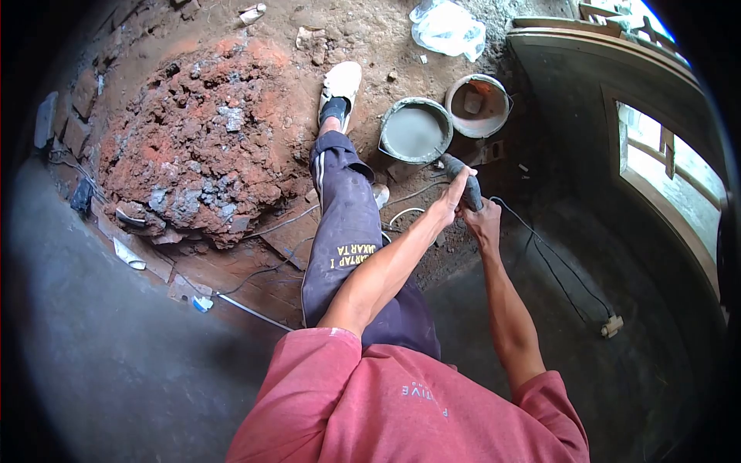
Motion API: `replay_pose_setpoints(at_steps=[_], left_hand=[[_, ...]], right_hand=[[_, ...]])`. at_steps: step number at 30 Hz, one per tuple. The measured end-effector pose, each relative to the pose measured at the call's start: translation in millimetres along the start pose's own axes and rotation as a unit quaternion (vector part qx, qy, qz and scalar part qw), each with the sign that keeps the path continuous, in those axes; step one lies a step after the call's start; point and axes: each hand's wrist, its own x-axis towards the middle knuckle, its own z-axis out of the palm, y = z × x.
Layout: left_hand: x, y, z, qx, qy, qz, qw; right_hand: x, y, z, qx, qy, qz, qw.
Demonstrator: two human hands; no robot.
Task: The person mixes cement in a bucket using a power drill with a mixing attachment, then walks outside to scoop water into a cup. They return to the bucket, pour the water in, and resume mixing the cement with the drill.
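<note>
Both hands grip a dark, dusty, cylindrical corded power tool (453, 165) that points away from me. My left hand (451, 201) is wrapped round its side near the front. Behind it, my right hand (484, 222) closes on the rear end, where a black cord (532, 231) trails off to the right. The tool's front end lies close to the near rim of a bucket (417, 158) of grey, wet cement mix (414, 131). Which kind of power tool it is I cannot tell.
A second bucket (500, 127) stands beside the first. Left of my outstretched leg (340, 208) rises a heap of reddish rubble (201, 139). A plastic bag (448, 31) lies farther off. Along the right runs a dark wall with a framed opening (671, 162); a socket block (612, 326) is on the floor.
</note>
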Motion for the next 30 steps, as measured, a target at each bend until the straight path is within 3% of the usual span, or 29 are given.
replay_pose_setpoints(at_steps=[25, 30], left_hand=[[-4.7, -12.4, -19.4, 0.004, 0.051, -0.003, 0.999], [-12.0, -9.5, -12.7, -0.022, 0.069, 0.040, 0.997]], right_hand=[[-9.8, -12.0, 9.7, 0.031, -0.024, 0.004, 0.999], [-9.2, -15.4, 12.1, 0.048, -0.021, -0.013, 0.999]])
